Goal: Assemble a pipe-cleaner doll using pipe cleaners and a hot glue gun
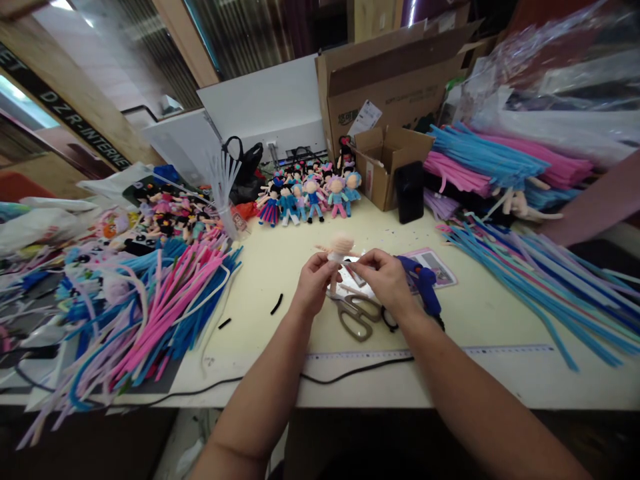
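Note:
Over the middle of the table, a small unfinished doll (343, 243) with a bare beige fuzzy head and a white part beneath it is pinched in my left hand (313, 283). My right hand (389, 279) is closed just to its right, thumb and finger together near the white part; what they grip is too small to make out. Below the hands lie scissors (357, 328) with grey-brown handles, blades partly hidden. A blue glue gun (425, 285) rests beside my right wrist. Two short black pipe cleaner pieces (277, 304) lie to the left.
Bundles of pink and blue pipe cleaners (155, 303) cover the left side, more pipe cleaners (520, 267) the right. Finished dolls (313, 197) stand at the back by a small cardboard box (383, 167) and a black phone (409, 193). A black cable (345, 375) crosses the front.

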Demonstrator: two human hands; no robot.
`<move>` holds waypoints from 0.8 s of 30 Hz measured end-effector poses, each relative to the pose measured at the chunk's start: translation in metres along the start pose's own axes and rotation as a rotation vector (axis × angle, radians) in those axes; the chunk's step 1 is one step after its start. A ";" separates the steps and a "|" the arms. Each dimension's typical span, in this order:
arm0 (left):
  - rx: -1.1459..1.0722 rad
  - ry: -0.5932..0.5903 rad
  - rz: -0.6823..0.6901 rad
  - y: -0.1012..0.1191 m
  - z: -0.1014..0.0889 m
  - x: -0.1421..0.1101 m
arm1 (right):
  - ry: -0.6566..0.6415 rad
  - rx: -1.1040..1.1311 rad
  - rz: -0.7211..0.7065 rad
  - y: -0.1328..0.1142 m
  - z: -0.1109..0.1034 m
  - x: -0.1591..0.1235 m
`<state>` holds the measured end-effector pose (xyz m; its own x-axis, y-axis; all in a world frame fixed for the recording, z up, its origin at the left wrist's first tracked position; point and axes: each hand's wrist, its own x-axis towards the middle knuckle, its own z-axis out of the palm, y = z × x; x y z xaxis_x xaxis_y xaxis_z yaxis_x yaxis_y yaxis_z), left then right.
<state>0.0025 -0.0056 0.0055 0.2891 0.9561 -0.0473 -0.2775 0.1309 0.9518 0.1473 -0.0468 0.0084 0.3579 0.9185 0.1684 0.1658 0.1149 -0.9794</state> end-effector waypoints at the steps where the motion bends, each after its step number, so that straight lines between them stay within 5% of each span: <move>1: -0.005 0.007 -0.003 0.000 0.001 0.000 | 0.000 -0.003 -0.003 0.000 0.000 0.000; 18: -0.087 0.076 -0.013 -0.003 0.001 0.001 | -0.018 0.172 0.090 0.009 0.008 0.001; 24: -0.146 0.078 -0.032 -0.005 0.005 0.000 | -0.124 0.312 0.162 0.008 0.013 0.000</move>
<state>0.0089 -0.0075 0.0020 0.2294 0.9675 -0.1061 -0.4013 0.1933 0.8953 0.1371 -0.0407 -0.0010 0.2394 0.9708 0.0128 -0.1787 0.0571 -0.9823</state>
